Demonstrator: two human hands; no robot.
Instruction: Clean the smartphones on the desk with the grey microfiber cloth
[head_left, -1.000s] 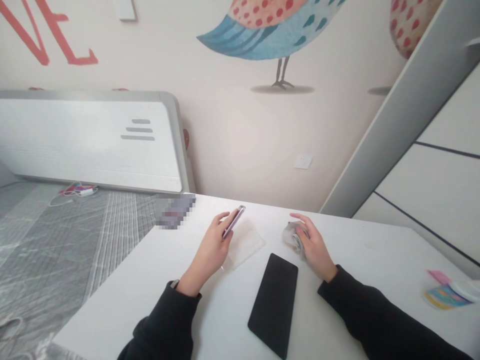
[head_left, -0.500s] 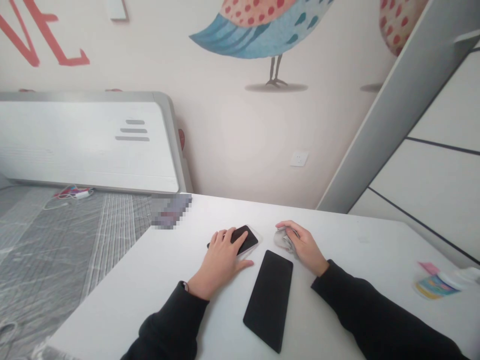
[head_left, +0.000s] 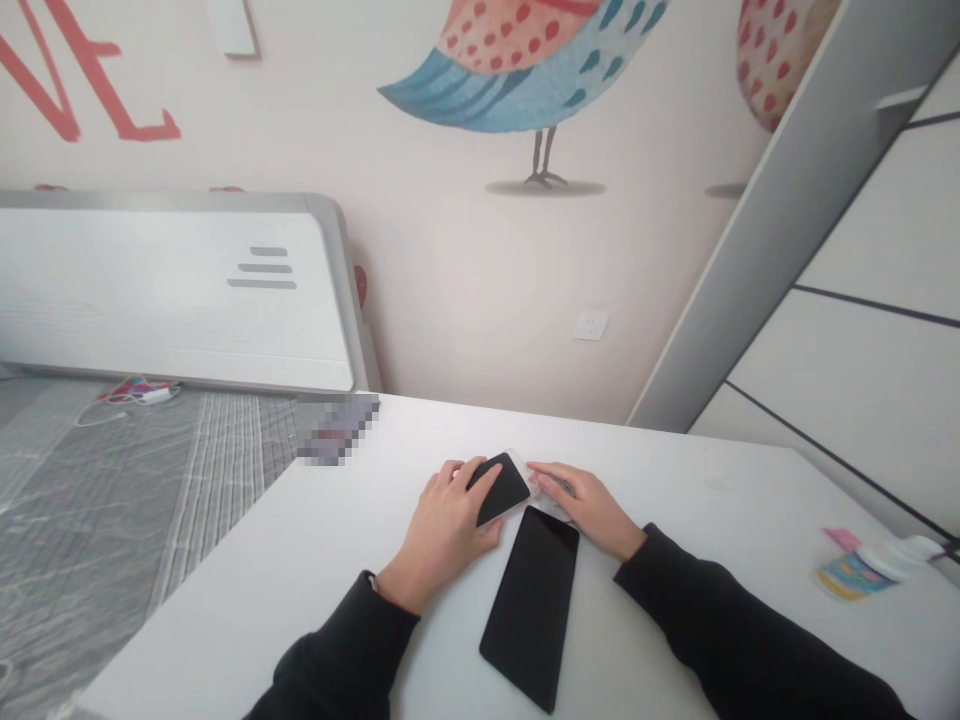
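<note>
The left hand (head_left: 448,522) grips a smartphone (head_left: 510,490), fingers across its black screen. The right hand (head_left: 596,510) curls round a mostly hidden grey cloth (head_left: 553,507), fingertips by the smartphone's right end. The smartphone lies between the hands, just beyond a black tablet (head_left: 531,610) on the white table (head_left: 675,480); a labelled bottle (head_left: 859,572) sits far right.

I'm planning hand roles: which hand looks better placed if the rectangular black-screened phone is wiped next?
Probably the right hand, holding what looks like crumpled grey cloth close to the phone; the left hand grips the phone.
</note>
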